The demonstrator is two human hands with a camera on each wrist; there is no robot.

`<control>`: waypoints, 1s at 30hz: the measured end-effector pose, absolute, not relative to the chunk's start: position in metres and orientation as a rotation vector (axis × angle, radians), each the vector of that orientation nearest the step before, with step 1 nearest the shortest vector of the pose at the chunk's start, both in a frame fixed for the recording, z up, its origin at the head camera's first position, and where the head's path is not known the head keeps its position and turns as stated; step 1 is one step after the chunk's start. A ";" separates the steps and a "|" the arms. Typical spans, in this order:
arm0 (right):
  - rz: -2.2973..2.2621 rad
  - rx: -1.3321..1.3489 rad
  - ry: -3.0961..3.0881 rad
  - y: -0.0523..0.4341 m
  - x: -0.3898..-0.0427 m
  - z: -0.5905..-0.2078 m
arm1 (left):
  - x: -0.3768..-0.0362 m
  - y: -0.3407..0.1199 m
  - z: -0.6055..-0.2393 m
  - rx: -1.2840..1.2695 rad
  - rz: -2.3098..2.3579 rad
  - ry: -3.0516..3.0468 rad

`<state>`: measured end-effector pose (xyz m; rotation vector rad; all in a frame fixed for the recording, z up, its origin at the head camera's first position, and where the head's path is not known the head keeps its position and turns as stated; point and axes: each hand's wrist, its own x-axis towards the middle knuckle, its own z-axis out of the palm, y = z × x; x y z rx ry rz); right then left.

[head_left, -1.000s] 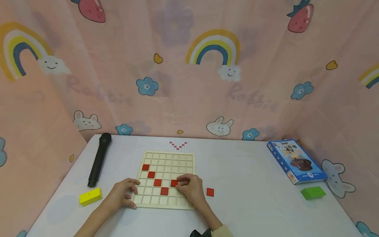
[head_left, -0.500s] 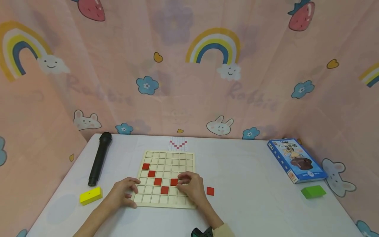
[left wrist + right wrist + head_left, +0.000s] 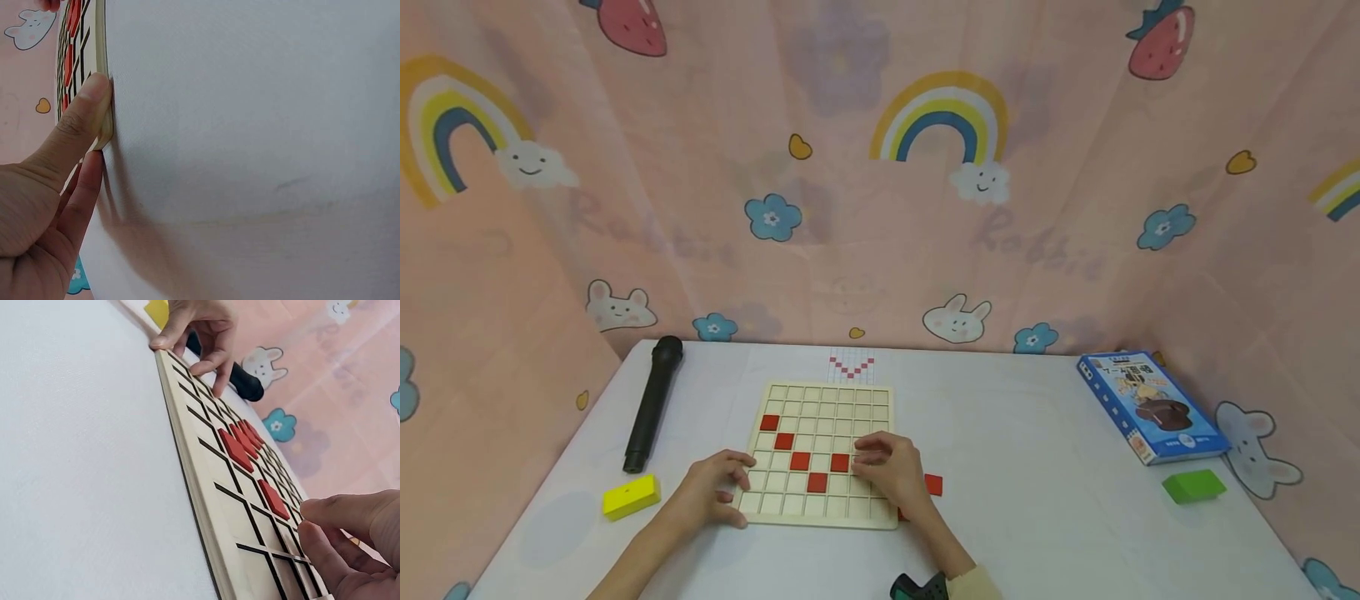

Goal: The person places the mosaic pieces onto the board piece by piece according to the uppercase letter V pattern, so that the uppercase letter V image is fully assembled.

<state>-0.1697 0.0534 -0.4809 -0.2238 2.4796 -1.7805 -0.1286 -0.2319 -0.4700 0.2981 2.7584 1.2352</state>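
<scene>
A cream grid board [image 3: 808,507] lies on the white table with several red square tiles in its cells. They form a diagonal, and one red tile [image 3: 840,462] sits up and right of the lowest. My left hand [image 3: 706,492] holds the board's near left corner, thumb [image 3: 87,103] against its edge. Over the board's right side is my right hand [image 3: 891,468], fingertips just right of that tile and apart from it, nothing visible between them. Two more red tiles lie off the board's right side: one [image 3: 934,485] partly behind the hand, another [image 3: 902,516] mostly hidden by the wrist.
A small pattern card [image 3: 852,367] with a red V lies behind the board. At left are a black microphone [image 3: 651,408] and a yellow block [image 3: 631,497]. At right stand a blue box [image 3: 1153,408] and a green block [image 3: 1193,487]. A printed curtain [image 3: 850,275] hangs behind.
My right hand has drawn slightly right, off the red tile on the board. It now partly covers one loose tile, and another shows beside the wrist. The left hand stays put.
</scene>
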 end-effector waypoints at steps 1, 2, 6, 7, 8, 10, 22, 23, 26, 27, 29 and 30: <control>-1.785 -0.209 2.468 0.056 -0.170 -0.480 | -0.128 -0.232 -0.470 0.304 1.237 2.758; -1.790 -0.194 2.456 0.058 -0.170 -0.478 | -0.128 -0.232 -0.470 0.305 1.240 2.759; -1.802 -0.153 2.438 0.070 -0.172 -0.475 | -0.127 -0.231 -0.469 0.314 1.248 2.762; -1.797 -0.147 2.446 0.073 -0.172 -0.474 | -0.127 -0.231 -0.469 0.317 1.247 2.764; -1.795 -0.143 2.452 0.077 -0.172 -0.473 | -0.127 -0.231 -0.469 0.307 1.244 2.765; -1.772 -0.137 2.488 0.085 -0.173 -0.473 | -0.127 -0.230 -0.469 0.285 1.235 2.769; -1.736 -0.035 2.583 0.136 -0.173 -0.470 | -0.127 -0.229 -0.470 0.260 1.231 2.762; -1.733 -0.027 2.586 0.141 -0.173 -0.470 | -0.127 -0.229 -0.470 0.261 1.230 2.762; -1.715 -0.031 2.601 0.153 -0.171 -0.469 | -0.127 -0.229 -0.468 0.258 1.221 2.765; -1.709 -0.038 2.601 0.156 -0.170 -0.469 | -0.127 -0.228 -0.468 0.250 1.216 2.766; -1.696 -0.063 2.588 0.163 -0.169 -0.469 | -0.127 -0.228 -0.467 0.238 1.213 2.765; -1.679 -0.085 2.586 0.166 -0.168 -0.470 | -0.127 -0.228 -0.466 0.230 1.210 2.764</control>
